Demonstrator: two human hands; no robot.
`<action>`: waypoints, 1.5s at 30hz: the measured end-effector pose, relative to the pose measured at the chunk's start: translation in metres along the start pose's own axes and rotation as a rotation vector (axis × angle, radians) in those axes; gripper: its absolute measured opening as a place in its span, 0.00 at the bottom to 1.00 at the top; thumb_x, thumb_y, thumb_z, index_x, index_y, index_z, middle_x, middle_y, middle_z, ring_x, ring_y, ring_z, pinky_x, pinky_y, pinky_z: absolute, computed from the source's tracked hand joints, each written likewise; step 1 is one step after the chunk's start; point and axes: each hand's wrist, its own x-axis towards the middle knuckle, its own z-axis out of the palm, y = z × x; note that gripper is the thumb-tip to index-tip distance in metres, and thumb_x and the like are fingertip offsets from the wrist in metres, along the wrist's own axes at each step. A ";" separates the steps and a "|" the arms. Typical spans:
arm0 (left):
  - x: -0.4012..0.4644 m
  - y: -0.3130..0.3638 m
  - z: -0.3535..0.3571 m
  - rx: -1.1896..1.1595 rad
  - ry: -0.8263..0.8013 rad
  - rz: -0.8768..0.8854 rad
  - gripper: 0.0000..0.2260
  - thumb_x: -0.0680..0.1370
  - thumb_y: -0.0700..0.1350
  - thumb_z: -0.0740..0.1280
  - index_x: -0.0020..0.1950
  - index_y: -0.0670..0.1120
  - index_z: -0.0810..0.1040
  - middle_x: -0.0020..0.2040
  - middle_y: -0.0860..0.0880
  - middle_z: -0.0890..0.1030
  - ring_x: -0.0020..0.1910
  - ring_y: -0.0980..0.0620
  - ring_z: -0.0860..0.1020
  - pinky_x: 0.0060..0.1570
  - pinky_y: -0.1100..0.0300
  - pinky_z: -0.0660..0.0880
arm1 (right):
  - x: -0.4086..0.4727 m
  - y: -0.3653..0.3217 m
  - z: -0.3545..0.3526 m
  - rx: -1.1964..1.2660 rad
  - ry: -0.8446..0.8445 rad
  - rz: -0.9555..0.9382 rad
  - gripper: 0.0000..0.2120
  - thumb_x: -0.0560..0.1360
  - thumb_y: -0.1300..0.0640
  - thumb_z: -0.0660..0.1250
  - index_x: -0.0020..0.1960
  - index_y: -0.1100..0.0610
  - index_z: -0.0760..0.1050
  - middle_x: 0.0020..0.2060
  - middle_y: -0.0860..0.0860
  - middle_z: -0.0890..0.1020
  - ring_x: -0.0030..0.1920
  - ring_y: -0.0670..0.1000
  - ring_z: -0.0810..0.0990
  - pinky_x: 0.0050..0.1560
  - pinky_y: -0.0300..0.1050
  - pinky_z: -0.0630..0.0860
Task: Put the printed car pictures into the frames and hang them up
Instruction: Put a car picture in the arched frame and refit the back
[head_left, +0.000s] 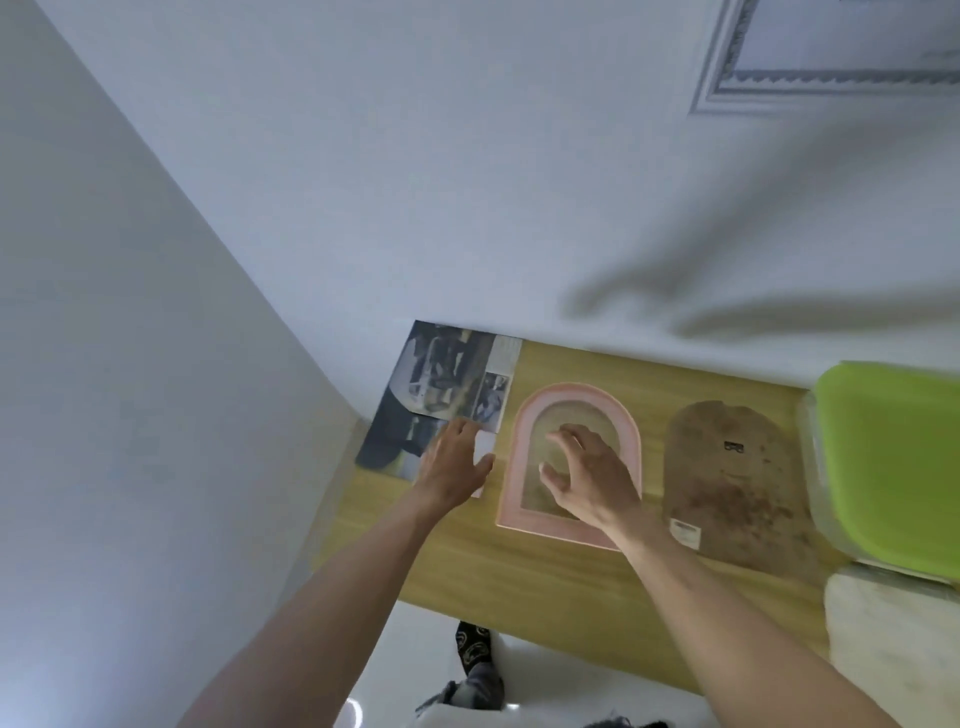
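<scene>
A pink arched picture frame (519, 447) lies flat on the wooden table (545, 587). My right hand (589, 475) hovers over its opening with fingers spread and slightly bent, holding nothing. To the left lies a printed sheet of car pictures (447, 379) against the wall corner. My left hand (453, 462) rests flat on the sheet's near right corner. A brown arched backing board (737, 483) with a small metal hanger lies right of the frame.
A clear plastic box with a green lid (893, 462) stands at the table's right end, a white object (893, 639) in front of it. A white ornate frame (831, 57) hangs on the wall above. White walls close the left and back.
</scene>
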 end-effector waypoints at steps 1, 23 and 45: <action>0.005 -0.012 -0.006 0.020 -0.002 0.008 0.21 0.78 0.50 0.67 0.69 0.43 0.71 0.67 0.45 0.72 0.66 0.44 0.71 0.61 0.51 0.71 | 0.010 -0.010 0.004 -0.007 -0.019 0.003 0.23 0.79 0.48 0.65 0.70 0.56 0.71 0.69 0.55 0.73 0.67 0.56 0.74 0.65 0.53 0.73; 0.100 -0.119 -0.033 0.221 -0.111 0.290 0.21 0.81 0.50 0.61 0.73 0.46 0.67 0.75 0.48 0.67 0.74 0.48 0.64 0.74 0.53 0.56 | 0.162 -0.090 0.056 -0.208 -0.296 -0.051 0.28 0.79 0.45 0.66 0.74 0.56 0.66 0.74 0.53 0.68 0.73 0.55 0.68 0.66 0.51 0.73; 0.113 -0.104 -0.089 -0.227 0.175 0.156 0.15 0.75 0.51 0.72 0.58 0.46 0.80 0.57 0.48 0.82 0.53 0.48 0.80 0.54 0.58 0.74 | 0.155 -0.078 0.000 0.236 0.152 -0.017 0.10 0.78 0.64 0.68 0.59 0.58 0.79 0.43 0.51 0.84 0.37 0.50 0.80 0.37 0.44 0.77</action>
